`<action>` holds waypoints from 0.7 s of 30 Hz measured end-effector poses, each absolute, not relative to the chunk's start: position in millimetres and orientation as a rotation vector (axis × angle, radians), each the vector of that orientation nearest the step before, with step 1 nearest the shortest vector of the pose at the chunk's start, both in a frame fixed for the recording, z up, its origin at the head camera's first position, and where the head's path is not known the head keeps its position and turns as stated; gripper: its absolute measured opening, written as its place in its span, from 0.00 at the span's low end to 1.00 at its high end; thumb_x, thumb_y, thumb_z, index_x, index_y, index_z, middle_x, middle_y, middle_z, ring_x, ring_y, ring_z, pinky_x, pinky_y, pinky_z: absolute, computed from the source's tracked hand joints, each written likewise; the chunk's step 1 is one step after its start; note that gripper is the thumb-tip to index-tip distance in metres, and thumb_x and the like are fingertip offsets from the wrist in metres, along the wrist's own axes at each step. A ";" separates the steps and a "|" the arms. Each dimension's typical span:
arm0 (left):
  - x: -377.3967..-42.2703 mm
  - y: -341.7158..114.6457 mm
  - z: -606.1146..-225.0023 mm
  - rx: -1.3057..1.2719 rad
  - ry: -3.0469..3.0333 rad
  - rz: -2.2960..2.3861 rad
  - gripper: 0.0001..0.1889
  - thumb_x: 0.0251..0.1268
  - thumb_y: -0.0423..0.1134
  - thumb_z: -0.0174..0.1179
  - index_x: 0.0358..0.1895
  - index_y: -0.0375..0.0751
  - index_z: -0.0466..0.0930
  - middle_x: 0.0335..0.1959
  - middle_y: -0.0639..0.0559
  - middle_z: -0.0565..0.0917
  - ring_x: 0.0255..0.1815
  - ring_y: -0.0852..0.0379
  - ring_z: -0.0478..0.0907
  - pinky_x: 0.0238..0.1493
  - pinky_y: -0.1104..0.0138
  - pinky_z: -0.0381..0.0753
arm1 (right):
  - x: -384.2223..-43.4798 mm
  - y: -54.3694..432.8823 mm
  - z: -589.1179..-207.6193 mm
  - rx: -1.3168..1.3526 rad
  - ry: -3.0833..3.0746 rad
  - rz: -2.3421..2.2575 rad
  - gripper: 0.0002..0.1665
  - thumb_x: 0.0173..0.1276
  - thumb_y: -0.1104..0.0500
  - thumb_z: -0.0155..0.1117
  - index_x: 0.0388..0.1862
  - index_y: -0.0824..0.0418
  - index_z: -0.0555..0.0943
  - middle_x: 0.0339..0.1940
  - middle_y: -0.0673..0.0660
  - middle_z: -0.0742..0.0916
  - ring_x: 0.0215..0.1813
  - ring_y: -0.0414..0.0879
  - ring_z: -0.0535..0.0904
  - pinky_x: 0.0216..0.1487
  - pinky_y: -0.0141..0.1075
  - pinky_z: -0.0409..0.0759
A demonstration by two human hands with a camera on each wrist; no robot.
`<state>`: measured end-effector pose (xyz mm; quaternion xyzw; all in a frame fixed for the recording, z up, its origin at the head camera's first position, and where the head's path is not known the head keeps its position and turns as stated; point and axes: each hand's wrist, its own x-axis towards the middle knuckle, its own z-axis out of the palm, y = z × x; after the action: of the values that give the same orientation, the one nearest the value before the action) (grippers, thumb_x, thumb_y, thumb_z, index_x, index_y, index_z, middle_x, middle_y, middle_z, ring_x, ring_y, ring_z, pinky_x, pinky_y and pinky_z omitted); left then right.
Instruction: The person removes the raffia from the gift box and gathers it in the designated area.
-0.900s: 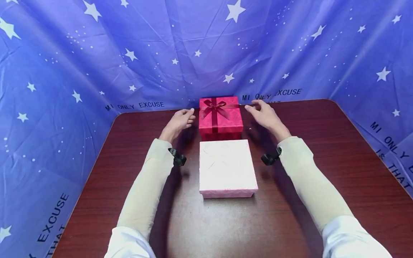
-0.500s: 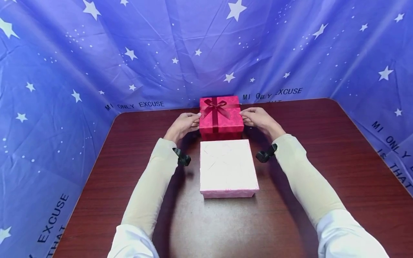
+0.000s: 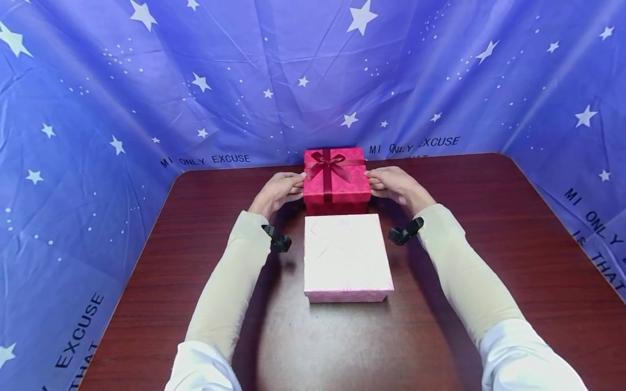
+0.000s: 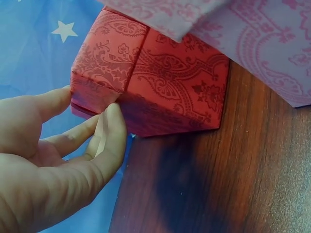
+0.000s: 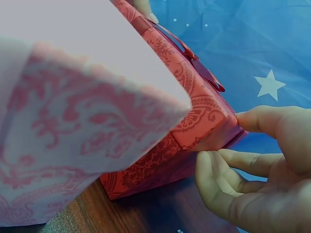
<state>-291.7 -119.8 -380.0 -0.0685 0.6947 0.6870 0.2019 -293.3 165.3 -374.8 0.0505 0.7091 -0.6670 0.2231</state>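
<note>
A red gift box (image 3: 315, 205) with a patterned lid (image 3: 357, 188) and a dark red ribbon bow (image 3: 329, 161) stands at the back of the table. My left hand (image 3: 277, 191) pinches the lid's left side, thumb at the top edge and fingertips just under the rim, as the left wrist view shows. On the opposite side my right hand (image 3: 397, 185) grips the lid in the same way. Seen from the right wrist, the lid's rim (image 5: 204, 116) sits down over the box body. A pale pink patterned box (image 3: 347, 255) stands right in front of the red one.
The dark wooden table (image 3: 210, 217) spreads out around both boxes. A blue curtain (image 3: 293, 65) with white stars hangs close behind and along the sides. A black wrist camera (image 3: 277, 239) sticks out inward from the left forearm, with another (image 3: 406, 232) on the right.
Both hands have come inward from beside the red gift box and taken hold of its lid. The red box and the pink box stand where they were.
</note>
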 end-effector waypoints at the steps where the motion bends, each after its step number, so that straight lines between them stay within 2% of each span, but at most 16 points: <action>1: -291.5 -119.9 -380.0 -0.194 1.939 1.921 0.19 0.71 0.41 0.54 0.57 0.30 0.72 0.32 0.52 0.79 0.30 0.62 0.79 0.40 0.70 0.82 | -293.1 165.3 -374.6 0.142 1.954 -1.847 0.18 0.73 0.59 0.53 0.56 0.67 0.70 0.24 0.45 0.82 0.31 0.34 0.81 0.37 0.28 0.82; 4: -291.7 -120.4 -379.7 -0.201 1.930 1.935 0.19 0.71 0.41 0.55 0.56 0.30 0.72 0.32 0.52 0.80 0.29 0.62 0.79 0.40 0.71 0.82 | -292.0 165.6 -373.3 0.148 1.953 -1.861 0.12 0.72 0.59 0.54 0.50 0.63 0.71 0.23 0.45 0.81 0.29 0.34 0.79 0.37 0.29 0.82; 7: -291.6 -120.6 -378.1 -0.204 1.926 1.945 0.17 0.70 0.41 0.55 0.54 0.31 0.73 0.31 0.52 0.80 0.29 0.62 0.79 0.40 0.70 0.83 | -291.2 166.5 -371.8 0.137 1.951 -1.866 0.10 0.72 0.58 0.55 0.47 0.62 0.72 0.21 0.45 0.79 0.28 0.34 0.78 0.37 0.29 0.82; 14: -291.7 -119.2 -371.6 -0.188 1.936 1.960 0.16 0.71 0.41 0.55 0.51 0.31 0.74 0.30 0.52 0.80 0.29 0.62 0.80 0.46 0.67 0.82 | -291.3 166.2 -365.2 0.140 1.951 -1.883 0.13 0.72 0.57 0.56 0.50 0.63 0.72 0.22 0.44 0.83 0.29 0.33 0.81 0.37 0.28 0.83; 18: -292.0 -119.1 -368.9 -0.183 1.934 1.967 0.18 0.70 0.41 0.55 0.54 0.29 0.73 0.29 0.52 0.80 0.28 0.62 0.79 0.43 0.69 0.82 | -291.6 166.3 -360.9 0.137 1.935 -1.908 0.11 0.71 0.58 0.57 0.48 0.62 0.73 0.19 0.43 0.81 0.26 0.32 0.78 0.36 0.28 0.82; 21: -292.4 -118.6 -367.6 -0.179 1.931 1.971 0.20 0.70 0.41 0.55 0.56 0.29 0.72 0.29 0.52 0.80 0.29 0.62 0.80 0.43 0.69 0.82 | -291.3 167.3 -357.1 0.124 1.950 -1.887 0.16 0.71 0.56 0.57 0.53 0.63 0.71 0.20 0.43 0.79 0.26 0.32 0.76 0.36 0.27 0.81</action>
<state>-292.4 -118.6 -367.6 -0.0635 0.6860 0.7003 0.1869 -291.3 167.3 -357.1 0.0447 0.7016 -0.6791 0.2111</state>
